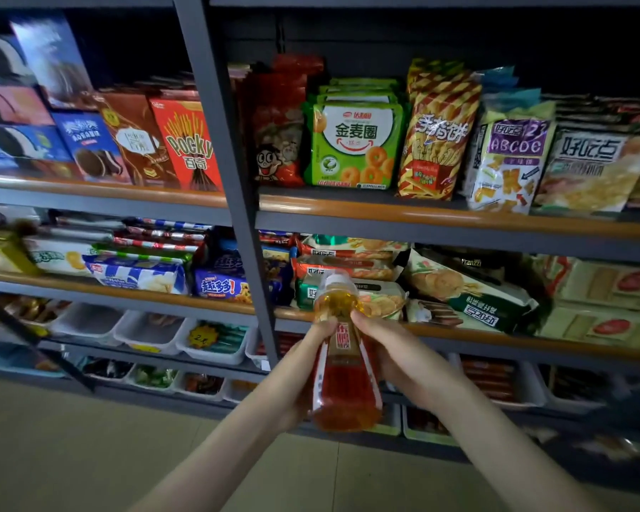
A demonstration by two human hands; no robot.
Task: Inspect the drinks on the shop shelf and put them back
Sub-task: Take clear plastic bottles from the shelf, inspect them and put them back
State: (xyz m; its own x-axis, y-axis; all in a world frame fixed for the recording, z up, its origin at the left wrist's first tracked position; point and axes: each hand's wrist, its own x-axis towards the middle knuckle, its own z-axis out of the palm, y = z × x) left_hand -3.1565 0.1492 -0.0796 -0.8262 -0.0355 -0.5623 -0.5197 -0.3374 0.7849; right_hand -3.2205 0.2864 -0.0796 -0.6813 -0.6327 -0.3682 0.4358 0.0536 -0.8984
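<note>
A plastic drink bottle (342, 367) with amber liquid, a red label and a white cap is held upright in front of the shelving, at the centre of the head view. My left hand (303, 367) grips its left side, thumb up near the shoulder of the bottle. My right hand (392, 356) grips its right side, thumb tip touching the top of the label. The fingers of both hands are hidden behind the bottle. The cap reaches the level of the middle shelf edge.
Grey metal shelving (233, 179) with orange-edged shelves fills the view. Snack boxes and bags (355, 142) crowd the upper shelf, biscuit packs (459, 286) the middle one. White plastic bins (148, 332) of small goods line the lower tiers. Tiled floor (89, 448) lies below.
</note>
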